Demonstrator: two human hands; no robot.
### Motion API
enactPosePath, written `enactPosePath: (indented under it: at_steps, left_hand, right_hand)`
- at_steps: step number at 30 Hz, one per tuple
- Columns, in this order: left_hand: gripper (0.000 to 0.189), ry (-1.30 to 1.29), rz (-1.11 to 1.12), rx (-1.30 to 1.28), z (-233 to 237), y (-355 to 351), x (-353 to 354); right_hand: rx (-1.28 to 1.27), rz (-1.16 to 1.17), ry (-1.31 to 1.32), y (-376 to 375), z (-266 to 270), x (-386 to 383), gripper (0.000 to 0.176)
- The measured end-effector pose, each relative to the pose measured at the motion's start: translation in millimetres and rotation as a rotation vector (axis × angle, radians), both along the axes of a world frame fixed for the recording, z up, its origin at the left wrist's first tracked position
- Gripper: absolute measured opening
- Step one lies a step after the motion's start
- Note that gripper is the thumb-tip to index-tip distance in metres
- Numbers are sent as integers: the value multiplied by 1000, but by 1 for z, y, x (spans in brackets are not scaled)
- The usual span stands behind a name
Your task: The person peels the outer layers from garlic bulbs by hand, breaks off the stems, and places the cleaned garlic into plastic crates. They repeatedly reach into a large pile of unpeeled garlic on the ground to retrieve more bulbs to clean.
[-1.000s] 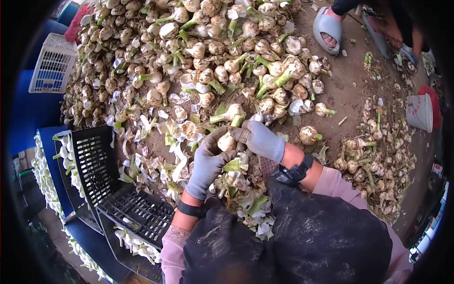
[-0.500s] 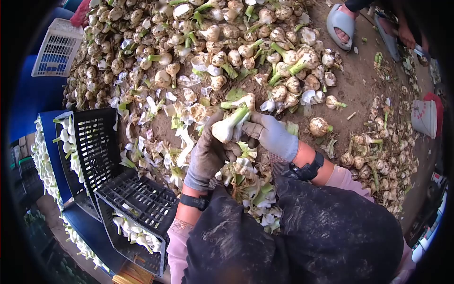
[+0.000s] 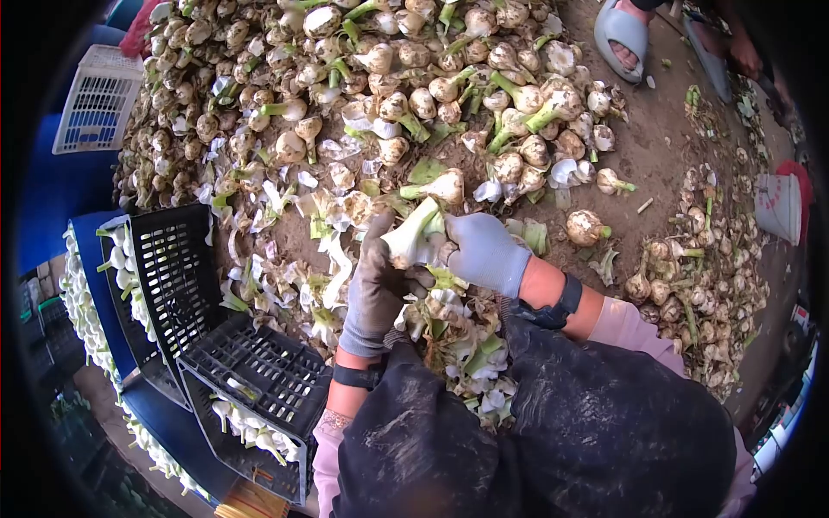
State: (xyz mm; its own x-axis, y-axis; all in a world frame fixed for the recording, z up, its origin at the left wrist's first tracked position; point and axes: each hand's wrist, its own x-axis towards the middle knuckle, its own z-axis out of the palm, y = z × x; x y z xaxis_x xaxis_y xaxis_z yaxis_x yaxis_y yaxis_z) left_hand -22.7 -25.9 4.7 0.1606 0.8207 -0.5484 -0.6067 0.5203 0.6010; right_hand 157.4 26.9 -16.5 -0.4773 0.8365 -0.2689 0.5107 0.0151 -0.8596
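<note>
A pale garlic bulb (image 3: 404, 245) with a thick green-white stem is held in front of me, its stem tilted up and to the right. My left hand (image 3: 376, 289), in a dirty grey work glove, is closed around the bulb's left side and underside. From the right, my gloved right hand (image 3: 488, 252) pinches at the bulb's side and stem, fingertips bent in; a whitish layer of skin shows there. Just beyond lies an unpeeled garlic bulb (image 3: 443, 186) on the soil. Peeled garlic skins (image 3: 471, 345) are heaped between my legs below the hands.
A large pile of soil-covered garlic (image 3: 259, 86) spreads ahead, with another heap (image 3: 691, 293) at right. Black plastic crates (image 3: 177, 268) at left contain white peeled bulbs (image 3: 255, 429). A white crate (image 3: 98, 99), a bucket (image 3: 777, 207) and another person's sandalled foot (image 3: 622, 41) are farther off.
The held bulb has tipped more upright, and my right hand has shifted slightly along its side. The view has moved a little.
</note>
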Motion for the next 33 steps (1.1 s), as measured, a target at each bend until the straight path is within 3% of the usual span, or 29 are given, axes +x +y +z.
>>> enactPosePath:
  at_steps: [2,4,5,6,9,12,13,14,16,17,18,20,21,22,23,24,26,28,29,31,32,33]
  left_hand:
    - [57,21,-38,-52,-2,4,1]
    - [59,-115,98,-165,-6,5,0]
    - [61,-96,-54,-50,-2,0,-5]
    - [61,-97,-56,-54,-3,-1,-4]
    - [64,370,-292,61,4,4,-2]
    - [53,585,-115,61,-2,10,-10]
    - [40,859,-152,248,-10,19,-10]
    - [35,782,-231,250,-9,20,-15]
    - [36,918,-426,486,-6,14,-11]
    - [37,822,-517,323,5,19,-10]
    - [37,822,-522,320,3,17,-12]
    - [33,509,-233,93,-3,15,-14]
    - [32,177,-70,35,1,13,-15]
    - [36,67,19,86,-7,7,-19]
    - [39,0,72,125,-10,6,-16]
    - [42,-61,128,160,-12,4,-14]
    - [44,-117,168,71,-9,1,-16]
    - [43,-231,248,18,-4,-2,-15]
    - [42,-257,269,16,-5,-2,-18]
    - [40,-319,313,-8,-13,-2,-21]
    - [40,-318,329,-1,-15,-1,-22]
    - [39,-287,349,-40,-16,0,-26]
  right_hand:
    - [112,40,-217,2,20,-5,34]
    - [44,-18,-70,-3,10,-3,29]
    - [-215,-56,226,-4,6,-3,25]
    - [-472,-95,521,-4,3,-3,23]
    - [-587,-166,414,-2,-3,-3,22]
    - [-574,-197,371,-5,-7,0,23]
    - [-568,-141,290,-6,5,0,25]
    - [-561,-86,208,-7,11,1,27]
    - [-511,-78,193,-9,1,4,30]
    - [-481,-15,126,-6,13,5,29]
    - [-450,47,64,-5,19,5,29]
    - [-346,66,25,-3,14,11,25]
    - [-179,92,-203,0,8,16,24]
    - [-9,117,-430,2,6,20,24]
    - [-37,241,-439,1,10,24,24]
    - [-34,249,-430,-4,18,21,24]
    - [-300,711,-193,-19,36,12,26]
    - [-457,971,-73,-19,57,1,30]
    - [-455,972,-67,-21,59,-1,30]
    - [-740,1024,226,-23,62,-4,29]
    - [-733,1034,226,-20,63,-5,29]
    - [-537,1016,118,-15,65,-6,29]
